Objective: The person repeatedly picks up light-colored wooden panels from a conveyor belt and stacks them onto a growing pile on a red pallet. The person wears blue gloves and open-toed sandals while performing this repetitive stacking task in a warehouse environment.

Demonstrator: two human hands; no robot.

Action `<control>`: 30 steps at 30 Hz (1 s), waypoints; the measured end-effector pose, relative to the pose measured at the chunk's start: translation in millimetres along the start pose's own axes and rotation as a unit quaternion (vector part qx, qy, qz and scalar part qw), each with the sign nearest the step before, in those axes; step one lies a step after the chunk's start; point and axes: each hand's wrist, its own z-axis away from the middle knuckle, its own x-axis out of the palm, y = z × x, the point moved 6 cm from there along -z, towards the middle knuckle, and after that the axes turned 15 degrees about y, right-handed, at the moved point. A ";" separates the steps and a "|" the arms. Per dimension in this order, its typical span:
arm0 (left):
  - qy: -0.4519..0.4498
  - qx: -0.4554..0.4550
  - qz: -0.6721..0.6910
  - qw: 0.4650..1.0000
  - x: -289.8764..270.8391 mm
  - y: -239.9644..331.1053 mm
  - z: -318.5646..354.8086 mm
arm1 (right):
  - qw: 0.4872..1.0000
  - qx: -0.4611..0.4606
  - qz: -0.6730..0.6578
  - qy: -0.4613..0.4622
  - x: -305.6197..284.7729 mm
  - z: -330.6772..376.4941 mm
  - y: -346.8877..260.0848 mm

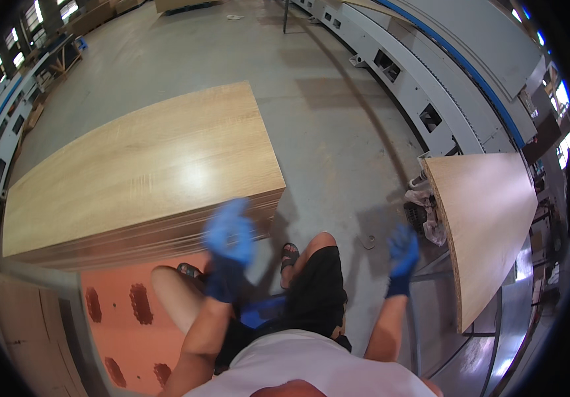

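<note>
Overhead, two gloved hands, left hand (229,238) and right hand (403,255), hang between two board stacks (139,165).

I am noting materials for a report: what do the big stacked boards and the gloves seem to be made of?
The stacked boards look like chipboard with a light oak-pattern laminate: glossy face, layered edges. The single panel shows a speckled chip core. Both gloves, left hand and right hand, look like blue coated fabric, though blurred.

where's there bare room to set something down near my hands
The top of the stacked wood panels is bare. So is the grey floor between that stack and the long grey machine. It is crowded around the single panel, by the bags. Both gloved hands, left and right, hold nothing.
</note>
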 end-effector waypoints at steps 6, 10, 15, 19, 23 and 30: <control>-0.424 -0.179 0.277 0.843 155.8 98.0 140.2 | 0.752 -0.570 0.282 0.173 -200.8 28.8 -181.2; -0.632 -0.339 0.374 0.588 214.2 179.8 220.5 | 0.925 -0.337 0.109 0.137 -211.5 28.4 -255.7; -0.484 -0.431 0.486 0.586 222.3 223.1 237.4 | 0.992 -0.121 -0.037 -0.012 -74.0 30.5 -213.7; -0.498 -0.536 0.418 0.539 182.8 151.3 154.5 | 0.994 -0.082 -0.077 0.000 -12.4 90.2 -167.8; -0.303 -0.530 0.407 0.680 68.4 109.3 38.4 | 0.984 -0.060 -0.166 -0.007 -21.0 74.0 -172.2; -0.008 -0.470 0.333 0.817 -156.6 -29.6 -35.2 | 0.955 -0.250 -0.085 0.135 -216.3 -63.7 -272.7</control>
